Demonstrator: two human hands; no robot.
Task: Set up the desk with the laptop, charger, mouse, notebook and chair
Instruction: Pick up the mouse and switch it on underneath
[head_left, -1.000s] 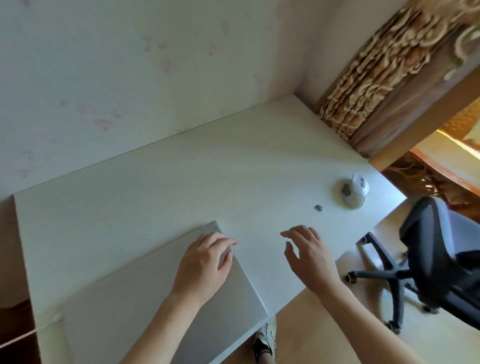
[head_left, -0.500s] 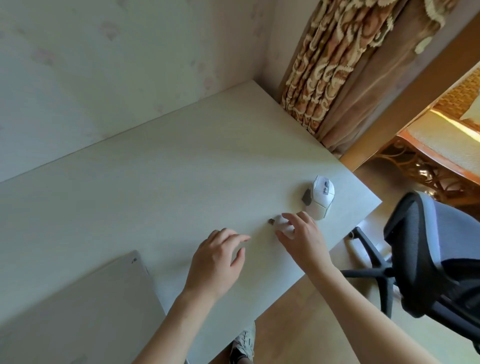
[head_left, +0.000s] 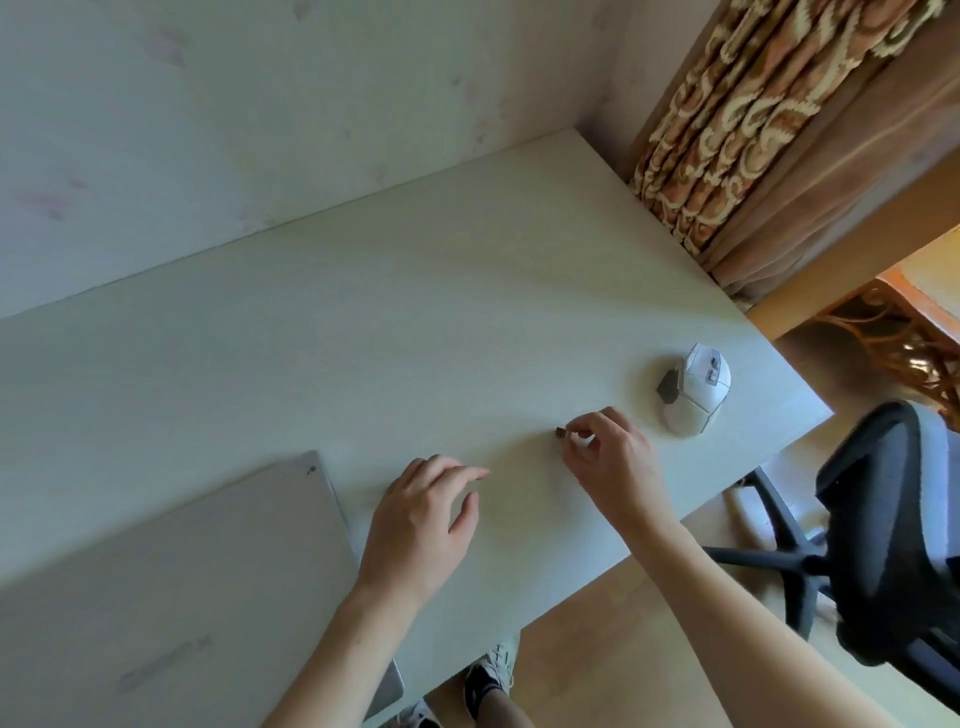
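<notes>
While my right hand (head_left: 613, 462) pinched the tiny dark dongle (head_left: 560, 432) at the mouse's (head_left: 693, 395) eight o'clock, my left hand (head_left: 421, 512) hovered open, so plugging it into the closed laptop (head_left: 171, 587) seemed next.

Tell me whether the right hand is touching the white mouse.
Apart. In the head view a strip of bare desk shows between the right hand, which pinches a small dark piece, and the mouse.
</notes>
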